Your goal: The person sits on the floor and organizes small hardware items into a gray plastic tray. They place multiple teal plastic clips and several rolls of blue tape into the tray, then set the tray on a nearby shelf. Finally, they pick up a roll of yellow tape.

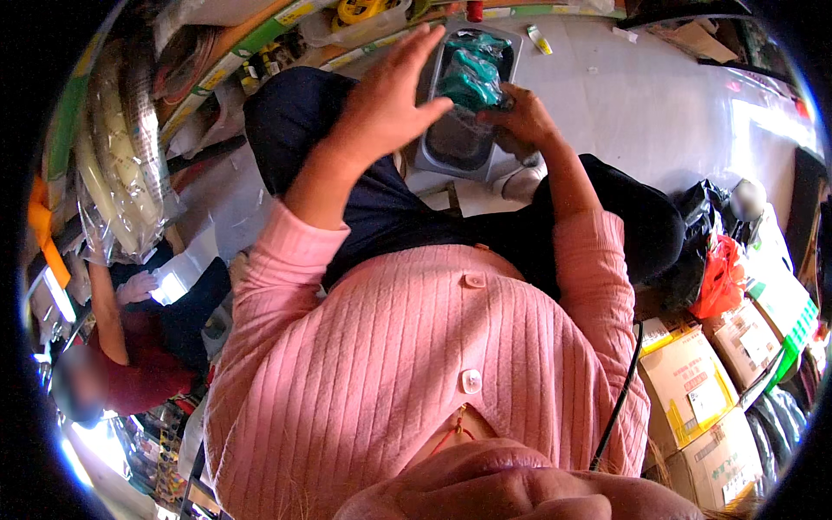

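A grey plastic tub [484, 170] stands on the floor between the person's legs. Over its far part lie teal items in clear plastic wrapping [474, 75]; what kind they are cannot be told. My right hand [523, 114] is at the tub's right side, its fingertips at the near end of the wrapped items; whether it grips them is unclear. My left hand [396, 97] is raised to the left of the tub, fingers apart, holding nothing.
At the left hang long pale items in clear plastic [120, 175]; below them a co-worker [143, 351] sits. Cardboard boxes [689, 383] and a red plastic bag [720, 279] are at the right. A small yellow-green packet [539, 40] lies beyond the tub, near a shelf edge [286, 26].
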